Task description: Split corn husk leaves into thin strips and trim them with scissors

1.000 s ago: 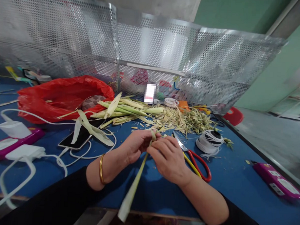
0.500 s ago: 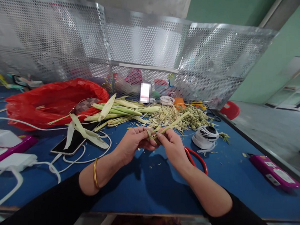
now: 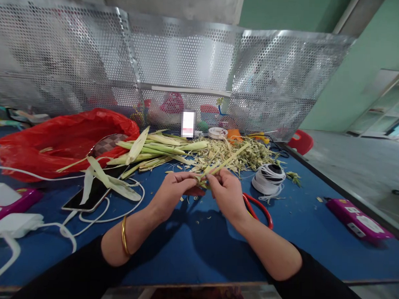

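My left hand [image 3: 178, 188] and my right hand [image 3: 227, 189] meet over the middle of the blue table, fingers pinched. Between them is a pale green leaf strip [image 3: 230, 156], which looks like corn husk; one long end sticks up to the right past my right hand. Its folded part lies at my left fingertips, partly hidden by the fingers. Behind my hands lie a pile of husks [image 3: 153, 148] and a heap of dry shreds [image 3: 215, 154]. By my right wrist rest red handles [image 3: 264, 215], probably of scissors, mostly behind the arm.
A red plastic bag [image 3: 65, 131] stands open at the left. Near it are a phone [image 3: 89, 193] with husk pieces over it, white cables and chargers [image 3: 23, 224]. At the right are a spool of white cord [image 3: 268, 180] and a purple box [image 3: 357, 219]. A perforated metal screen [image 3: 186, 57] rises behind.
The whole view has shifted slightly, so things appear further left. My fingers have moved a little on the leaf strip, and both hands still hold it.
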Demonstrator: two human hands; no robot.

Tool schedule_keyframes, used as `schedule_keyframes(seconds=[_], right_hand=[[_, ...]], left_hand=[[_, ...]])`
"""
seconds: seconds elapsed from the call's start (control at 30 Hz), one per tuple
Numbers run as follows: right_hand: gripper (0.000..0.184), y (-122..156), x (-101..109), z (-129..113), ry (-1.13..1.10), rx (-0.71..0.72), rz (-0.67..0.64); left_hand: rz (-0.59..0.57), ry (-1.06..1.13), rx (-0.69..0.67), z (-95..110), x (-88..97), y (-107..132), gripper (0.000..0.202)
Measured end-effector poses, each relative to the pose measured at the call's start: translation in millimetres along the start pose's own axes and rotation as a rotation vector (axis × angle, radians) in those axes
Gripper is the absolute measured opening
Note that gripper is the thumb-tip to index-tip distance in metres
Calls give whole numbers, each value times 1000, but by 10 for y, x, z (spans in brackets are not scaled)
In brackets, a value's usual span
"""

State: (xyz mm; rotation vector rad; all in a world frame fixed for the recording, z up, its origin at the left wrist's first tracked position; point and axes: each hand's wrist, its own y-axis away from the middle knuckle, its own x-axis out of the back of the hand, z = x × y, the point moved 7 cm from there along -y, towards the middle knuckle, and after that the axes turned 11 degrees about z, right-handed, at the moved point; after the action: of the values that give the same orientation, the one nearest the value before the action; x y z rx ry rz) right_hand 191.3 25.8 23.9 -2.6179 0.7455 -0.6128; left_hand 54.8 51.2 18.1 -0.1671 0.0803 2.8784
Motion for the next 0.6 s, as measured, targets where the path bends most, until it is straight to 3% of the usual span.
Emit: schedule_keyframes(seconds=[0.2, 0.43, 0.6], right_hand=[[16, 10, -8, 14, -43, -35, 6], [25, 85, -165, 123, -255, -270, -106], [27, 191, -239, 77, -329, -314, -232]], left_hand=[[29, 25, -34, 7, -13, 16, 22], [116, 18, -61, 22, 22, 11, 22], [205, 69, -37, 34, 159, -47, 25]])
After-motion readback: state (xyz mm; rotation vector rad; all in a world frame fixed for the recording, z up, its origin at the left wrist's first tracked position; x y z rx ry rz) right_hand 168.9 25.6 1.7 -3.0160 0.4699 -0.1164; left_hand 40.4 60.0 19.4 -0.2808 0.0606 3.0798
